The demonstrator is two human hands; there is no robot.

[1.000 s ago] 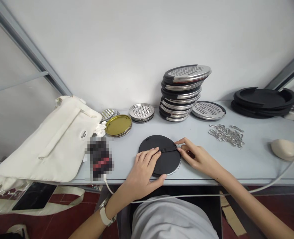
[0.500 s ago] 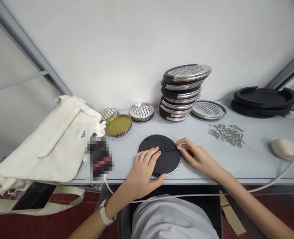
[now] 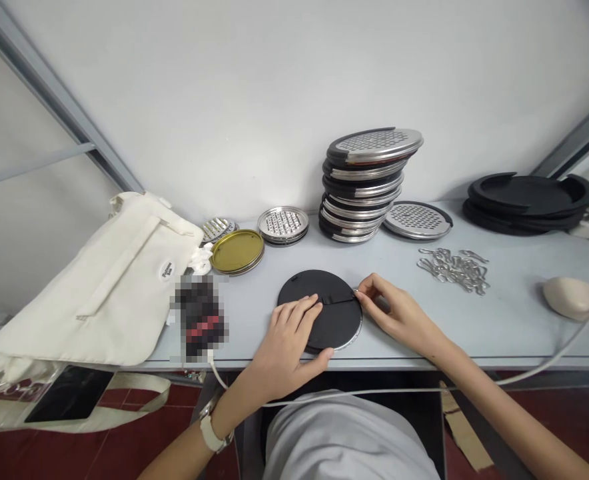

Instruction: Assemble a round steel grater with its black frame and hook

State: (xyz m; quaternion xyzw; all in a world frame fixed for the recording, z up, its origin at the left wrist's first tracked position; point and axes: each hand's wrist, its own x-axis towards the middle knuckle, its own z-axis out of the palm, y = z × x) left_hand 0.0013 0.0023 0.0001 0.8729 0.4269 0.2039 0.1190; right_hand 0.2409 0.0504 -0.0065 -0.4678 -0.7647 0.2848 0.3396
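Observation:
A round black disc with a silver rim lies flat near the table's front edge; a narrow strip crosses its face. My left hand rests on its left part, fingers stretched out and thumb at the front rim. At the disc's right edge, my right hand pinches a small metal clip between thumb and forefinger, mostly hidden by the fingertips. To the right lies a pile of silver wire clips.
Behind stands a leaning stack of round graters with black rims, beside one flat grater. Grater plates and gold lids sit left; black rings right. A white bag covers the left end. A cable crosses in front.
My right hand has shifted slightly at the disc's edge, its fingertips drawn a little outward to the right, showing a bit of metal. My left hand and the disc stay put.

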